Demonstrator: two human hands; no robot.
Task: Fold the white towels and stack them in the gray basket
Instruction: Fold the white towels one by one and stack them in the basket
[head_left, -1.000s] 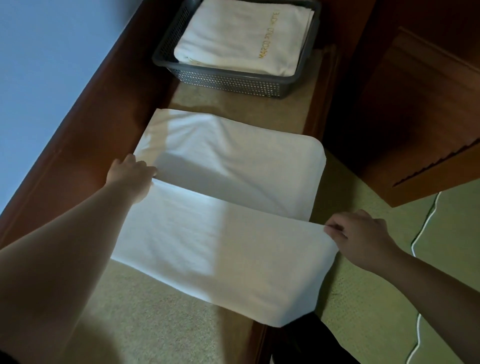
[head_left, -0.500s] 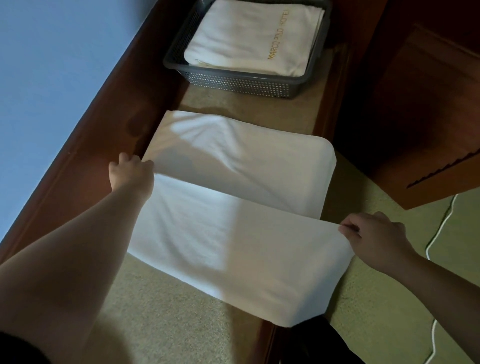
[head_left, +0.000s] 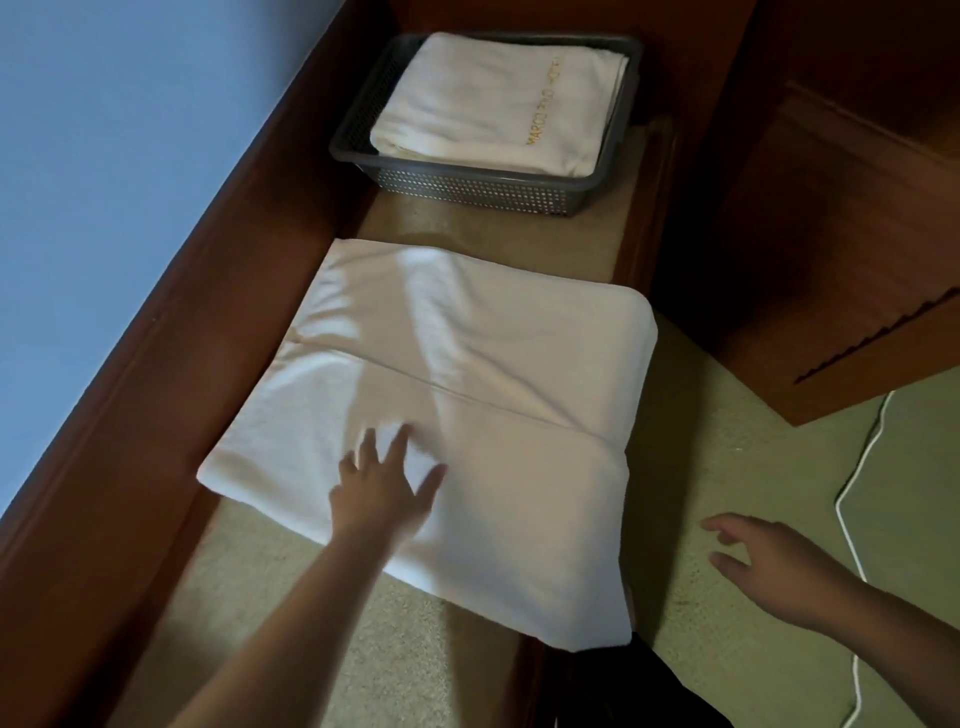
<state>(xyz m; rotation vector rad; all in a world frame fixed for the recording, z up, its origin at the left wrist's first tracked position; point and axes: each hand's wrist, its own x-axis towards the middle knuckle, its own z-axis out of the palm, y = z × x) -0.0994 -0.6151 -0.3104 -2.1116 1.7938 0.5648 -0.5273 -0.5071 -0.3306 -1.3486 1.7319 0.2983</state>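
towel (head_left: 467, 364) laid flat on a tan ledge (head_left: 260, 613), folded over on itself; a straight edge of the upper layer is seen running across the middle from left to lower right. its near right corner is carried past the ledge edge, over the green floor (head_left: 727, 675). soft creases are noted across the far half.

left hand (head_left: 382, 491) is placed on the near half of the towel, fingers spread and nearly straight, palm down, nothing gripped. contact with the cloth appears likely, though the fingers are blurred.

right hand (head_left: 769, 566) is held off to the right of the towel, over the floor, apart from the cloth. fingers are loosely extended and slightly curved; nothing is held.

basket (head_left: 467, 187), gray with perforated walls, is set at the far end of the same ledge, beyond the towel with a strip of bare ledge between. a stack (head_left: 493, 98) of folded white towels is held inside it; gold lettering is seen on the top one, too small to be read with certainty.

a dark wood rail (head_left: 182, 364) is noted along the left of the ledge, with a blue wall (head_left: 104, 182) behind. a wood cabinet (head_left: 831, 234) stands at right, and a white cord (head_left: 857, 467) is trailed along the floor beside it.
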